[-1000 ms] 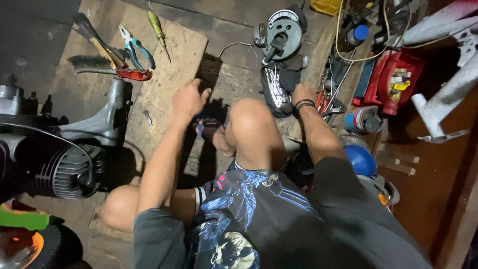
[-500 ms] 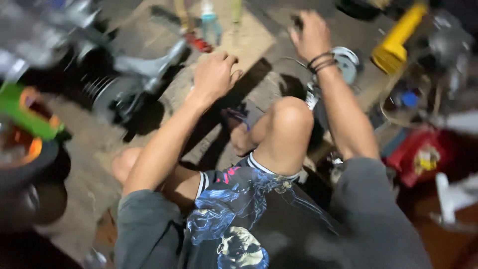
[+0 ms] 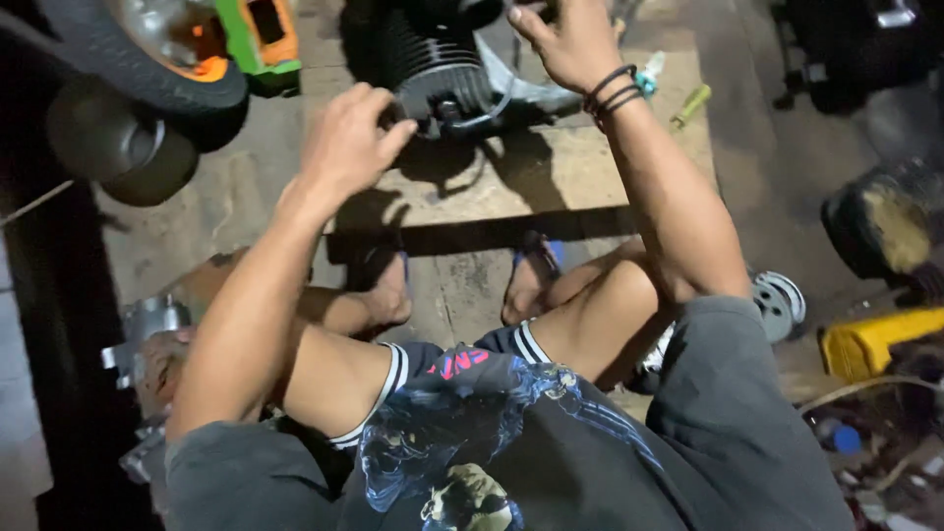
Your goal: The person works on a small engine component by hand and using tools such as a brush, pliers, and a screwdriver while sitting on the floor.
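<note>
I sit on the floor with a dark finned engine (image 3: 433, 59) standing on a wooden board (image 3: 551, 172) in front of my knees. My left hand (image 3: 349, 143) reaches to the engine's near end, fingers curled at a round fitting (image 3: 438, 108) there. My right hand (image 3: 565, 39), with black bands on the wrist, is on the engine's upper right side, fingers bent; what it grips is hidden at the frame's top edge.
A motorcycle tyre (image 3: 138, 69) with green and orange parts lies at the top left. A small screwdriver (image 3: 690, 105) rests on the board to the right. A round metal part (image 3: 777, 305) and a yellow tool (image 3: 870, 344) lie at the right. Metal parts (image 3: 143, 339) sit left.
The view has swung left, bringing the engine straight ahead. Both hands have moved from the board and the tools onto the engine.
</note>
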